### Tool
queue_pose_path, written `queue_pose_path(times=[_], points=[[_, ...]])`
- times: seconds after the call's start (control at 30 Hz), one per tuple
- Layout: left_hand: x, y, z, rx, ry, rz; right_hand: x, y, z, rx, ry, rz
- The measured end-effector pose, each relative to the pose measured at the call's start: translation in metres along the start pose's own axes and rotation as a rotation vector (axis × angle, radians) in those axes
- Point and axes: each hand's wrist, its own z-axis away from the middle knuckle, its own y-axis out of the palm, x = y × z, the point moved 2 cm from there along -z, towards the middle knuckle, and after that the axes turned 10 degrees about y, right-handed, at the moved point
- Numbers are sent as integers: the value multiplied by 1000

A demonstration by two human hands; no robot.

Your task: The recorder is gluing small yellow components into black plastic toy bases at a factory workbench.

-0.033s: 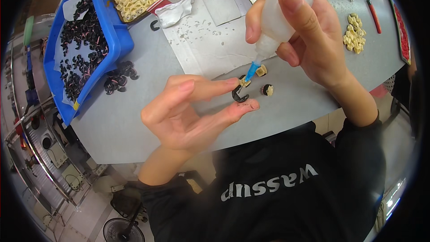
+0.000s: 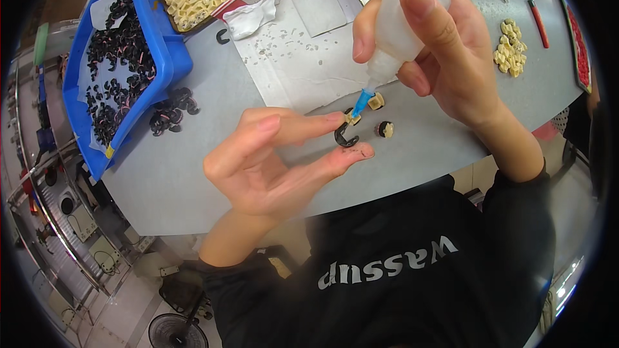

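Hardly anything has moved since the earlier frame: left fingers (image 2: 308, 125) pinch a curved black piece (image 2: 340, 136) over the worktop (image 2: 193, 183); right fingers (image 2: 422, 5) grip a white bottle (image 2: 391, 29), its blue tip (image 2: 362, 102) near the piece. A blue bin (image 2: 171, 61) sits farther left.

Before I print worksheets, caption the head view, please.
The right hand holds a white bottle, its blue tip near a black curved piece in the left hand.

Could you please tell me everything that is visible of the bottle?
The bottle is whitish, translucent, apparently plastic, with a rounded body, narrowing neck and blue tip. The right hand grips it tilted, tip pointing down and leftward above the grey table, near the black curved piece; contact there is unclear.
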Motion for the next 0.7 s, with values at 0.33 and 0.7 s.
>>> queue_pose_path(times=[0.33,0.7], points=[[1,0,-2,17,19,-28,-8,1,-1,11,-151,-122],[6,-6,-2,-39,41,-95,-5,-4,-5,-42,-263,-182]])
